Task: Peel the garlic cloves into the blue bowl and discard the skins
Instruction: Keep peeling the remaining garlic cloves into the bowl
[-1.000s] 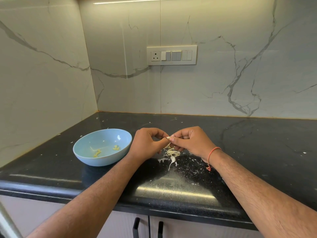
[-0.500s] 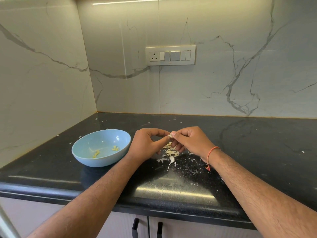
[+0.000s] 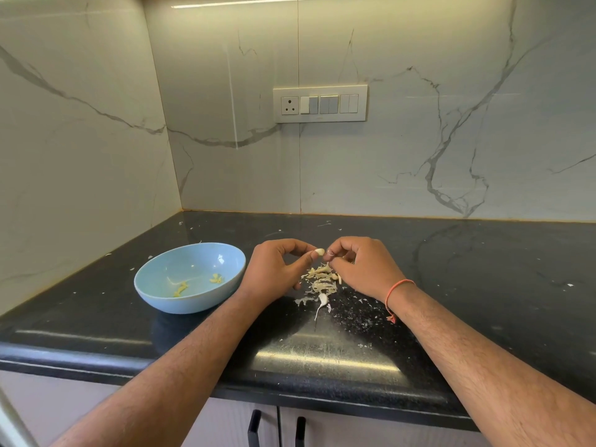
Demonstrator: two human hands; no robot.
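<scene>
A pale garlic clove (image 3: 319, 251) is pinched between the thumb and forefinger of my left hand (image 3: 274, 270). My right hand (image 3: 361, 265) is just to its right, fingertips curled together close to the clove; whether they hold a scrap of skin I cannot tell. Under both hands lies a heap of papery garlic skins (image 3: 321, 282) on the black counter, with an unpeeled clove (image 3: 322, 299) and its long tail at the near side. The blue bowl (image 3: 154, 285) stands left of my left hand and holds a few yellowish peeled pieces (image 3: 215, 279).
The black counter (image 3: 467, 285) runs into a corner between marble walls at left and back. Small skin flakes are scattered over it. A switch plate (image 3: 320, 104) is on the back wall. Cabinet door handles (image 3: 254, 427) show below the front edge.
My fingertips have parted slightly, and the clove now shows bare in my left fingers. The hands stay over the skin heap.
</scene>
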